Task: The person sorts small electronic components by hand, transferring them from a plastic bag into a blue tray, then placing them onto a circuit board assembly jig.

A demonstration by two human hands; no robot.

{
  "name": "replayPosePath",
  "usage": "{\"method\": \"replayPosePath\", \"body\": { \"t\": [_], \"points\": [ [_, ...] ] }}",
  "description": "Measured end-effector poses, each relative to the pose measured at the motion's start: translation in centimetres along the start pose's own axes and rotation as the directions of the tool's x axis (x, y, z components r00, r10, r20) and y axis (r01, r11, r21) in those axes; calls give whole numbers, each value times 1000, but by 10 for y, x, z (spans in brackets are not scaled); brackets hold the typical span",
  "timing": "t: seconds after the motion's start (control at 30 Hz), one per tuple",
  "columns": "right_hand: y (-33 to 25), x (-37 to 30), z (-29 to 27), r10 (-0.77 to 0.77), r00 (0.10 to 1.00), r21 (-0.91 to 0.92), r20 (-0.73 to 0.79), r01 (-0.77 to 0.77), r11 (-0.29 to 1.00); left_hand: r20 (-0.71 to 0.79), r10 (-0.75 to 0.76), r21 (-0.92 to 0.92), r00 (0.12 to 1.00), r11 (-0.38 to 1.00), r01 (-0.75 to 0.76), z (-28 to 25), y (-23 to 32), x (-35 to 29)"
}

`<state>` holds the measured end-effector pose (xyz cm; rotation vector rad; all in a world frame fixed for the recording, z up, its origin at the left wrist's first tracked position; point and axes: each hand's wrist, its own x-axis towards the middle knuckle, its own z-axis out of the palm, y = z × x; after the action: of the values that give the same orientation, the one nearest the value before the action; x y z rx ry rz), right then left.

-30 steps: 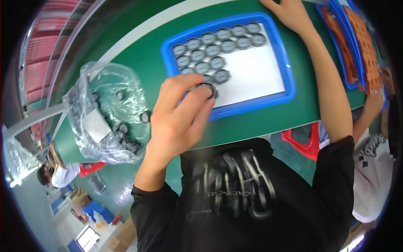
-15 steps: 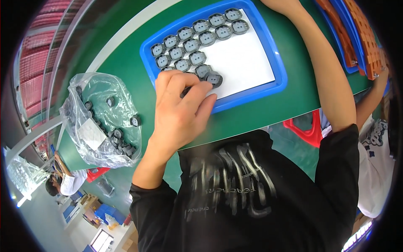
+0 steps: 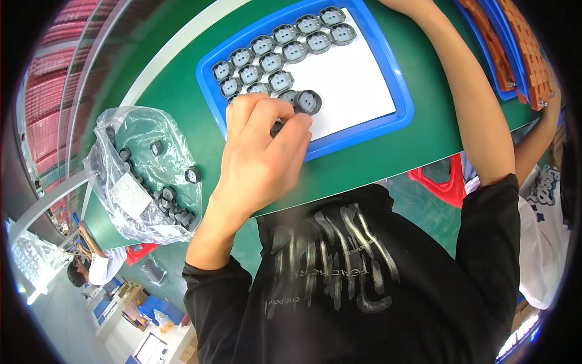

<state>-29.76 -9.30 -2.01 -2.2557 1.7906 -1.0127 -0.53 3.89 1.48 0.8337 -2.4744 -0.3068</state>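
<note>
My left hand is closed in a pinch over the near left part of a blue tray. At its fingertips is a dark grey round plastic part, tilted, with small holes in its face. Another dark piece shows between the fingers, mostly hidden. Similar grey parts stand in rows on white paper inside the tray; my hand covers some of them. Only part of my right hand shows at the top edge, beyond the tray's far right corner, its fingers cut off.
Left of the tray lies a clear plastic bag with loose dark parts and a white label. Orange racks and blue trays stand at the far right. The green table's near edge runs before me. Other people sit at both sides.
My left hand has shifted slightly away from me with the grey part, which now shows more of its face. The whole view has moved a little. My right arm stays about where it was.
</note>
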Motion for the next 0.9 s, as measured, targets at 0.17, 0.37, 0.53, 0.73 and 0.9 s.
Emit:
{"method": "replayPosePath", "body": {
  "t": [0.17, 0.37, 0.53, 0.73, 0.9],
  "points": [
    [1, -1, -5, 16, 1000, -8, 10, -16, 1000, -6, 32, 1, 999, 999, -32, 7, -3, 2],
    [5, -3, -10, 21, 1000, -25, 8, -21, 999, -23, 41, 36, 999, 999, -40, 8, -8, 14],
    [-4, 1, 3, 14, 1000, 2, 18, -15, 1000, -12, 26, 56, 1000, 998, -25, 7, -15, 13],
    [-6, 5, 7, 6, 999, 20, 32, -7, 1000, -75, 67, 53, 995, 997, -63, -8, -10, 19],
    [2, -1, -8, 30, 999, -13, 22, -30, 999, 28, 8, -201, 1000, 980, -3, -10, 13, 15]
  ]
}}
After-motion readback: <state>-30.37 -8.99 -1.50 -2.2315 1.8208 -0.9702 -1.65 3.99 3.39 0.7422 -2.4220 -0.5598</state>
